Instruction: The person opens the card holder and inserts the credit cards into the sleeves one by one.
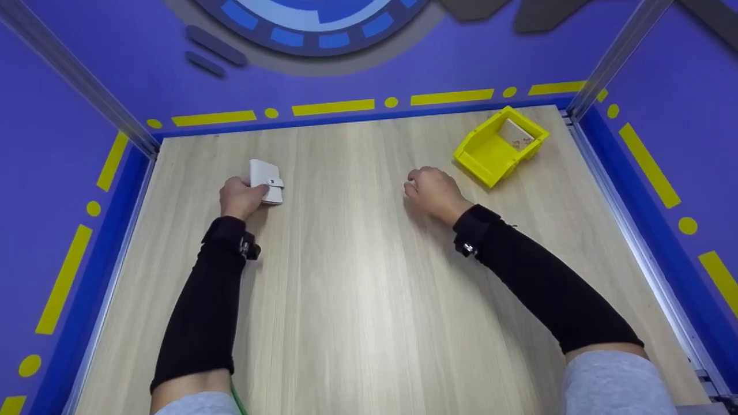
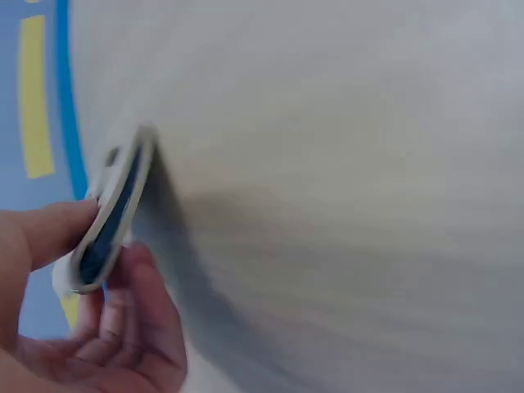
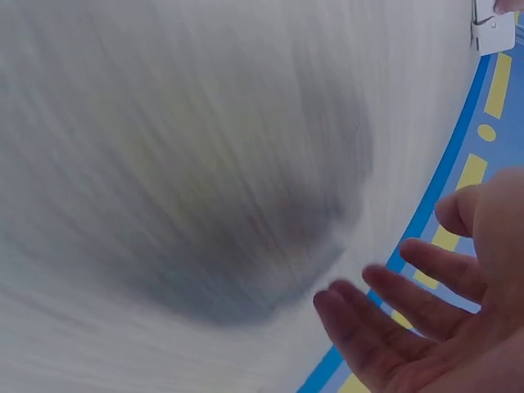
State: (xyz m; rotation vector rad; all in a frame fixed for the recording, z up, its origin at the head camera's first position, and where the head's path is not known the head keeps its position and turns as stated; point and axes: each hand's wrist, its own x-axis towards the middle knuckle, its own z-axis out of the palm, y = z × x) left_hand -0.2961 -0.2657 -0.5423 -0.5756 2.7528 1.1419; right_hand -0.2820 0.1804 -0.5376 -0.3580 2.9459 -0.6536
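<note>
A small white wallet (image 1: 264,172) with a snap strap is pinched in my left hand (image 1: 241,197), thumb on its front face. From the left wrist view, the wallet (image 2: 115,217) stands on edge between thumb and fingers, showing a dark blue inside; it casts a shadow on the table. My right hand (image 1: 436,191) is over the table to the right of the middle, holding nothing. Its fingers, loosely bent and spread, appear in the right wrist view. Nearest to that hand is a yellow plastic bin (image 1: 483,157).
Inside the bin, against its back wall, leans a white flat piece (image 1: 515,135) with small brown marks. The wooden table (image 1: 346,259) is bordered by blue walls with yellow dashes and metal profiles along the sides.
</note>
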